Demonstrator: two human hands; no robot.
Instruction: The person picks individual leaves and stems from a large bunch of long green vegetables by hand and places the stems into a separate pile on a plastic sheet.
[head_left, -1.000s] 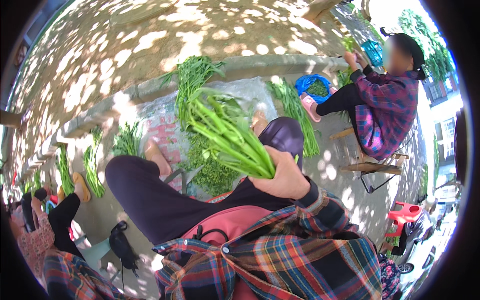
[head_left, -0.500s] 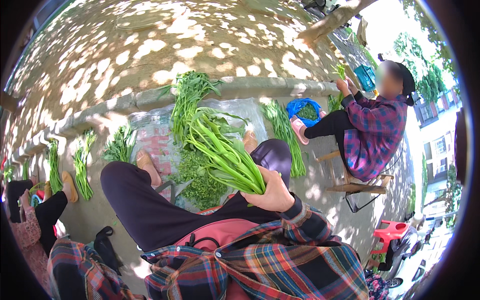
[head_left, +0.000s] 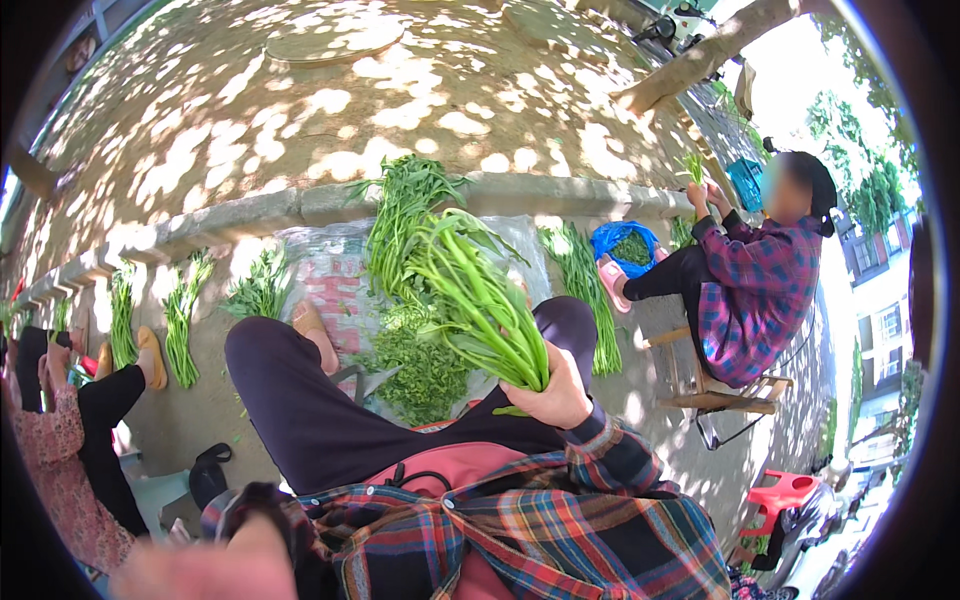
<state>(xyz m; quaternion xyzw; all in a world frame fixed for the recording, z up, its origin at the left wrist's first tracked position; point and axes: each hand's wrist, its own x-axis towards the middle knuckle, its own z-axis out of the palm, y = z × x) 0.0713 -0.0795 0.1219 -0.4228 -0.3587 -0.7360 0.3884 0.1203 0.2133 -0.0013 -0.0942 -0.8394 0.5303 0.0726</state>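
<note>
My right hand (head_left: 555,392) is closed around the stem ends of a bunch of leafy greens (head_left: 490,310), long pale-green stalks whose leaves point away from me. At the lower left edge is my left hand (head_left: 205,570), smeared by motion; its fingers cannot be made out. Beyond the held bunch, a pile of long leafy greens (head_left: 400,225) lies on a clear plastic sheet (head_left: 335,265). Between my knees sits a heap of loose leaves and short pieces (head_left: 415,365), partly hidden behind the held bunch.
More bundles of greens (head_left: 585,285) lie right and left along a low stone curb (head_left: 270,208). At the right, a co-worker (head_left: 755,270) sits on a wooden chair (head_left: 720,400) beside a blue bag (head_left: 625,243). Another person's sleeve (head_left: 60,440) shows far left; a red stool (head_left: 780,492) stands lower right.
My left hand has come into view, blurred, at the lower left. The bunch stays in my right hand. The whole view has shifted slightly.
</note>
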